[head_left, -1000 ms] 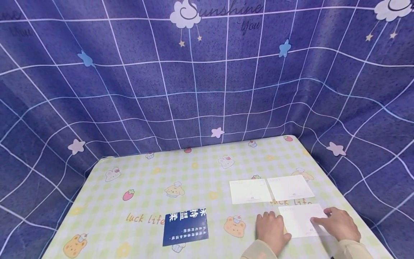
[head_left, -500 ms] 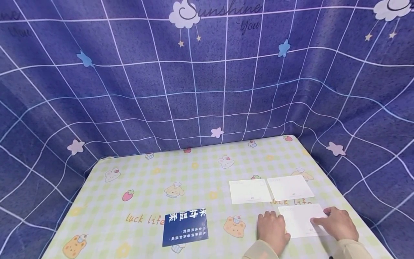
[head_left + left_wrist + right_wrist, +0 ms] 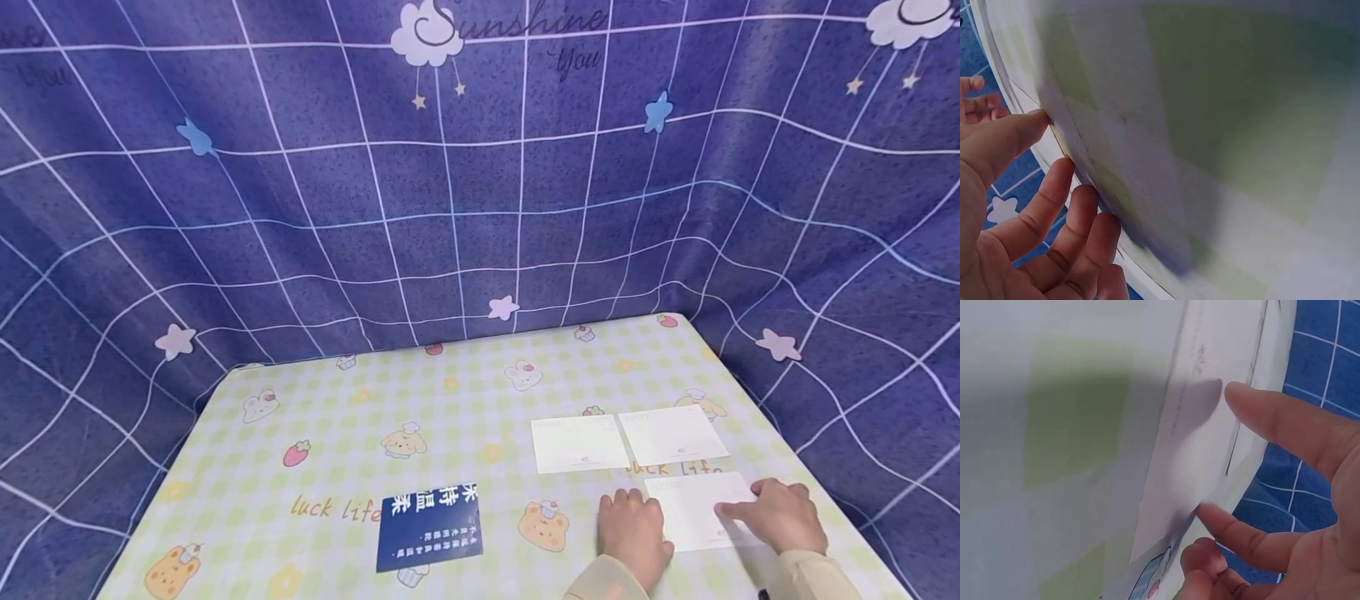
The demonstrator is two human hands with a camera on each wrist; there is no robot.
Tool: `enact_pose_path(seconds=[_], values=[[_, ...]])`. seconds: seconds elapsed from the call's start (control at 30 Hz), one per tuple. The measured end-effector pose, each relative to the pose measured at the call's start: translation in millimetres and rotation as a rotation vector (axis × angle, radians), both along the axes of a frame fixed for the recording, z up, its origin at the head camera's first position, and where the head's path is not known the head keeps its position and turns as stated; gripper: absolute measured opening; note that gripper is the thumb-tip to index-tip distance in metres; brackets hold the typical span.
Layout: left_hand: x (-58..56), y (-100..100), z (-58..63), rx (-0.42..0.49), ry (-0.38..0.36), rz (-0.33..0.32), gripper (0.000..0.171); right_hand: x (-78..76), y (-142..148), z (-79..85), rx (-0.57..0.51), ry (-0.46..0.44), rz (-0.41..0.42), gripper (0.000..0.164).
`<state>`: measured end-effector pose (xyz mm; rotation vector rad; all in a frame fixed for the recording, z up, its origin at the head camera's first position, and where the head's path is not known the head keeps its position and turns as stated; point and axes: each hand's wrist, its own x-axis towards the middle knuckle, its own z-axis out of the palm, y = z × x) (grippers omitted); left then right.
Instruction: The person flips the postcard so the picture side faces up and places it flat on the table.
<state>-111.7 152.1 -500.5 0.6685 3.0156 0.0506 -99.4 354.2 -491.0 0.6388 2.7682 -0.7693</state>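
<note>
A white postcard (image 3: 693,517) with faint print lies flat near the table's right front. At its left edge rests my left hand (image 3: 633,533), fingers slightly bent; in the left wrist view its fingertips (image 3: 1085,194) meet the tabletop by the card's edge. My right hand (image 3: 787,517) is at the right edge, thumb and index finger spread. From the right wrist, the index fingertip (image 3: 1205,509) touches the card's border, while the thumb sits over the card; whether it makes contact I cannot tell. Two more white postcards, one left (image 3: 577,443) and one right (image 3: 672,436), lie side by side behind.
Left of my hands lies a dark blue card (image 3: 431,533) with white characters. The table (image 3: 450,425) wears a green checked cloth with cartoon prints. A blue gridded curtain (image 3: 465,183) surrounds its back and sides.
My left hand has shifted very slightly to the right. The right hand has drawn a touch to the left, and the cards lie as before.
</note>
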Motion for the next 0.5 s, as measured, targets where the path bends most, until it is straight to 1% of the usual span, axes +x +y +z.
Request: enact_pose_path(seconds=[0.17,0.27,0.5], values=[[-1.1,1.0,0.0,-0.014,-0.013,0.004,0.033,-3.1,-1.4,0.5,-0.014,-0.018,0.002,0.084],[-2.0,1.5,-0.2,-0.017,-0.019,0.006,0.033,-4.6,-2.7,0.3,-0.025,-0.018,-0.011,0.084],[-2.5,1.3,-0.3,-0.001,-0.020,0.008,0.033,-4.7,-5.9,-1.5,-0.038,-0.005,-0.046,0.090]])
